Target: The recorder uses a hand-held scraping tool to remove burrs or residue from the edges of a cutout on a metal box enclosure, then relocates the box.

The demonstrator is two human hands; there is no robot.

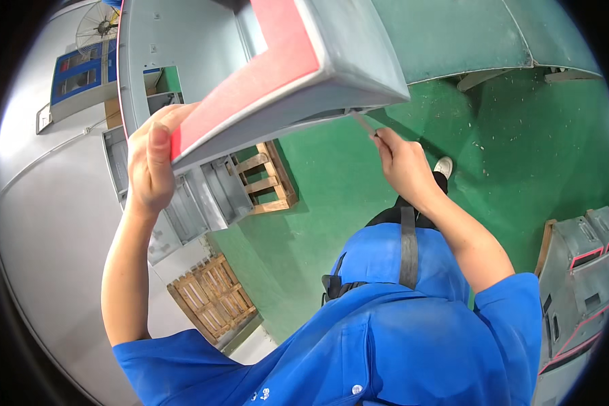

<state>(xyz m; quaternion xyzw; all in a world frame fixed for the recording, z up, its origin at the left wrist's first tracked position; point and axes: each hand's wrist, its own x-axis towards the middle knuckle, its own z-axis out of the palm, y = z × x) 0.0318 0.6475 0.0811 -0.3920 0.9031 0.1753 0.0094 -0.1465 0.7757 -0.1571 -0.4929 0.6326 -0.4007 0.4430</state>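
Note:
A large grey metal housing (pixel 358 51) with a broad pink band (pixel 247 84) along its rim fills the upper middle. My left hand (pixel 152 162) grips its lower left corner, thumb on the near side and fingers over the pink band. Below the right end of the housing, my right hand (pixel 409 169) is closed on a thin, flat grey tool (pixel 364 122), pinched between thumb and fingers. The tool's far end reaches the housing's underside beside a slot-like opening. Its tip is too small to make out.
Wooden pallets (pixel 213 298) lie at the lower left, another (pixel 277 179) near the middle. Grey metal parts (pixel 210 193) stand beside it. More pink-edged grey housings (pixel 582 291) are at the right. Large grey-green panels (pixel 453 37) extend across the upper right. A fan (pixel 101 27) stands far left.

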